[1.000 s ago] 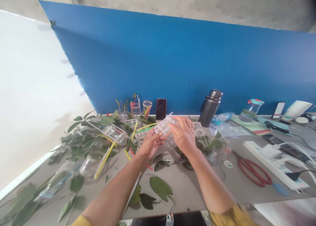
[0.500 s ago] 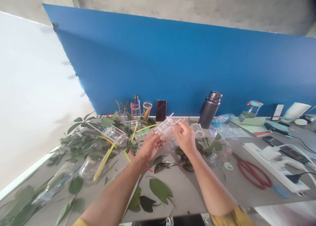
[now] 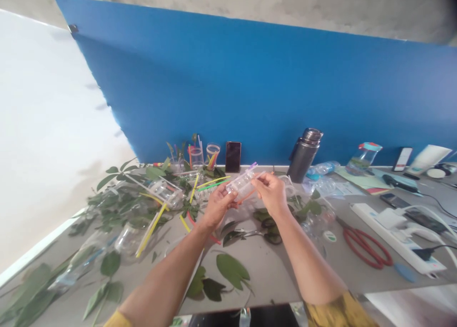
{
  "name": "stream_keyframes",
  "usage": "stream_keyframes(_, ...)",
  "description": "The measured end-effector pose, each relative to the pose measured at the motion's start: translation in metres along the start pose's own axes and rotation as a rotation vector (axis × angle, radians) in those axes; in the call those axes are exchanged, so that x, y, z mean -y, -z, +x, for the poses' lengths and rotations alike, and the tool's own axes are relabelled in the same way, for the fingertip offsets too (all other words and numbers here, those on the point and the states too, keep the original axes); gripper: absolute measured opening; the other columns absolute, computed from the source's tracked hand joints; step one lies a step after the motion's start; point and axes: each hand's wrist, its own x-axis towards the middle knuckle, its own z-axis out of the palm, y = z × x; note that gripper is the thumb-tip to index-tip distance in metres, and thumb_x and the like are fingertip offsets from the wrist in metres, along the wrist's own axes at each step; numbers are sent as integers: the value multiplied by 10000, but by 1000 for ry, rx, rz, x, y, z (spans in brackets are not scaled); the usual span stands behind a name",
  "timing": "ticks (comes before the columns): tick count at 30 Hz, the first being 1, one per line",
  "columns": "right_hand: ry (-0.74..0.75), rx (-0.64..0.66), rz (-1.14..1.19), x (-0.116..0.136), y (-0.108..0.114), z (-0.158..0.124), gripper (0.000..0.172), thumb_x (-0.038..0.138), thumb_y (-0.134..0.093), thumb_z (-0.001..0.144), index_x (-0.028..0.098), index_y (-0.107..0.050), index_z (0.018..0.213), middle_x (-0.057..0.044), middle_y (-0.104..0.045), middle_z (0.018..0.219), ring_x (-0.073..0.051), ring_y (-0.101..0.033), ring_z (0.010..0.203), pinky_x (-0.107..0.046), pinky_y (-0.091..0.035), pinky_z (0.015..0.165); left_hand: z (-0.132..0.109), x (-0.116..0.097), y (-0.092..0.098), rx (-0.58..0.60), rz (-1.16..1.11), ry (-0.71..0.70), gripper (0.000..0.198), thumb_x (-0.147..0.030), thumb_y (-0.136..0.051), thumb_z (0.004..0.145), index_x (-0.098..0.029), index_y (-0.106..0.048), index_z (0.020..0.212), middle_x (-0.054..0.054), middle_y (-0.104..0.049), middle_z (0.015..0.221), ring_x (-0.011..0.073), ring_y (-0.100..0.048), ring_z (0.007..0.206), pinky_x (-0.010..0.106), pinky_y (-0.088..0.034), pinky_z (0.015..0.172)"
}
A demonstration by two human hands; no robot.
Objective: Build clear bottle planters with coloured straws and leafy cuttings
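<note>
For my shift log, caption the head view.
Left hand and right hand hold a clear plastic bottle and an orange straw above a table strewn with leaves.

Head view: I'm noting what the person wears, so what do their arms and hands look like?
Both the left arm and right arm are bare below short mustard-yellow sleeves: left sleeve, right sleeve. The left hand and right hand are ungloved, with no watch or ring showing.
</note>
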Motion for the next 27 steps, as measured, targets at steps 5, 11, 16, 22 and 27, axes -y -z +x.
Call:
stream_keyframes(5, -10, -19, -14, -5, -3, -1, 275, 406, -725, 790, 164, -768, 913, 56, -550, 454, -119, -492, 415, -225, -365, 445, 4, 4, 3, -15, 44, -32, 682, -496, -899, 693, -159, -675, 1242, 45, -743, 922, 166, -692, 668, 276, -554, 611)
stream_keyframes(11, -31, 53, 16, -1, 3, -2, 418, 522, -732, 824, 168, -774, 1041, 26, -634, 554, -120, -528, 424, -225, -350, 431, 6, 4, 7, -18, 58, -66, 661, -490, -871, 740, -161, -679, 1280, 72, -753, 998, 166, -688, 716, 274, -560, 626)
stream_keyframes(16, -39, 98, 48, -1, 5, 2, 415, 402, -828, 700, 179, -752, 1042, -3, -740, 769, -92, -516, 414, -233, -398, 416, 4, 6, 7, 7, 12, -25, 876, -444, -887, 737, -206, -521, 1497, 94, -756, 1077, 209, -718, 771, 328, -580, 671)
stream_keyframes(22, -37, 78, 70, -2, 5, 2, 356, 333, -804, 684, 186, -704, 993, -11, -765, 804, -79, -492, 402, -224, -387, 394, 0, 8, 6, 21, -70, 35, 1115, -449, -902, 702, -202, -298, 1607, 77, -748, 988, 256, -721, 834, 374, -592, 697)
stream_keyframes(27, -36, 84, 47, -2, 1, -1, 354, 335, -799, 674, 191, -677, 973, 12, -737, 722, -87, -489, 398, -222, -382, 385, 4, 9, 4, -82, 43, -26, 1008, -418, -933, 650, -184, -433, 1494, 63, -736, 953, 226, -695, 812, 330, -568, 677)
